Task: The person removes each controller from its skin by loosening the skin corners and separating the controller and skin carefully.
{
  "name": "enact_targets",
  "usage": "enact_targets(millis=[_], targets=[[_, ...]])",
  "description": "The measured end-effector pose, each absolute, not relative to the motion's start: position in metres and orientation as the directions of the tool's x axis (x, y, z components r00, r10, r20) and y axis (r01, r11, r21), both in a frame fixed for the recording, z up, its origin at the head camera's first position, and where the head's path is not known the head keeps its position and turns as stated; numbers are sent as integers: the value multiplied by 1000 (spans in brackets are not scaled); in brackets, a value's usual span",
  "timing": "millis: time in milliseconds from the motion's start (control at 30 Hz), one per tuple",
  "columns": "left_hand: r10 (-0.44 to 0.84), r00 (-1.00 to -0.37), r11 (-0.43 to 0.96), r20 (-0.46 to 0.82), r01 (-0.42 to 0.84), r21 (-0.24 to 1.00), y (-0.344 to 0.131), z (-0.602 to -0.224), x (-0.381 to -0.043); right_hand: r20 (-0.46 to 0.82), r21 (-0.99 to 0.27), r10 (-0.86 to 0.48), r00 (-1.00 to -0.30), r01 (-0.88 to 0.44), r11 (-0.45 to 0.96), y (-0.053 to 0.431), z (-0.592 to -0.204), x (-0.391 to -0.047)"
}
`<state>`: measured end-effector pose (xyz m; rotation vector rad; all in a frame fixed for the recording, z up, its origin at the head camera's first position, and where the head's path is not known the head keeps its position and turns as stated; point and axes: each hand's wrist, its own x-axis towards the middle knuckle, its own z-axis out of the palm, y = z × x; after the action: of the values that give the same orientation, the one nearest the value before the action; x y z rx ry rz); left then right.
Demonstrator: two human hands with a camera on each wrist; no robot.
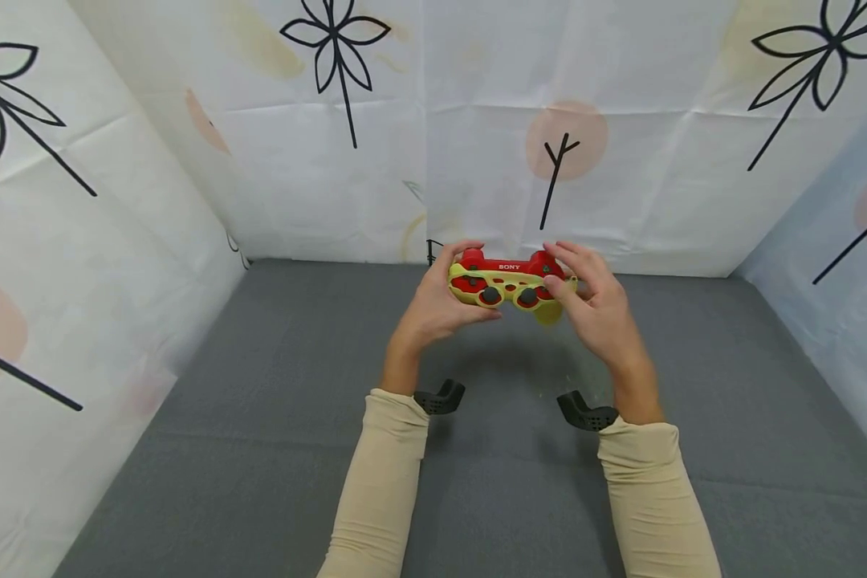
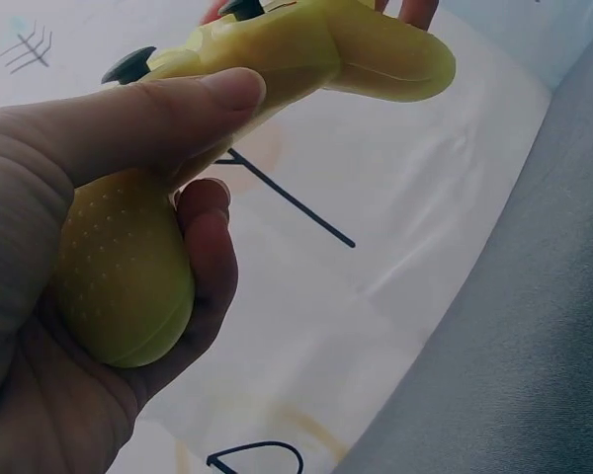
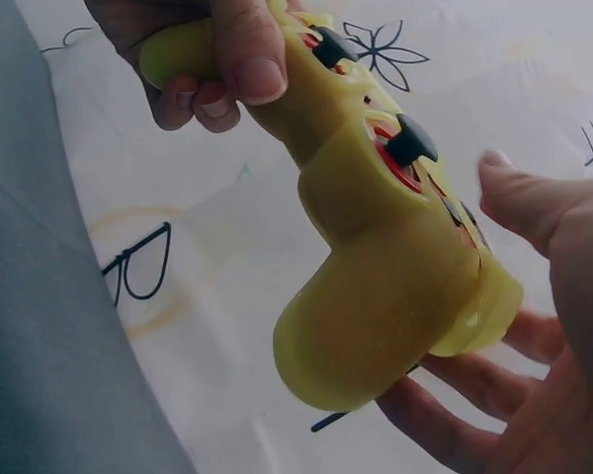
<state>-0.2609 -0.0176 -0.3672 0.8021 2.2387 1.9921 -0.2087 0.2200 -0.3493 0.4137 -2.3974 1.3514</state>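
Note:
A red game controller (image 1: pixel 506 265) marked SONY sits in a yellow silicone cover (image 3: pixel 366 286), held up above the grey surface. My left hand (image 1: pixel 437 297) grips its left handle, thumb (image 2: pixel 168 114) along the cover and fingers curled beneath. On the other side, my right hand (image 1: pixel 596 305) has its fingers (image 3: pixel 474 395) bent behind the cover's right edge. The right thumb (image 3: pixel 534 202) stands a little off the controller's face in the right wrist view. There the cover bulges loosely at the outer right edge. Two dark thumbsticks (image 1: pixel 527 298) poke through the cover.
A grey cloth-like surface (image 1: pixel 296 361) spreads below the hands. White sheets (image 1: pixel 260 185) printed with black flowers and twigs stand behind and at both sides. Black wrist mounts (image 1: pixel 441 397) jut inward below the hands.

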Motion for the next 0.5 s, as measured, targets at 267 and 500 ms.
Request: enact_targets(millis=[267, 500], targets=[[382, -871, 47, 309, 352, 935, -23, -367, -262, 587, -602, -154, -795, -555, 574, 213, -357, -214], [397, -867, 54, 303, 351, 935, -26, -371, -265, 639, -566, -73, -766, -532, 630, 201, -365, -217]])
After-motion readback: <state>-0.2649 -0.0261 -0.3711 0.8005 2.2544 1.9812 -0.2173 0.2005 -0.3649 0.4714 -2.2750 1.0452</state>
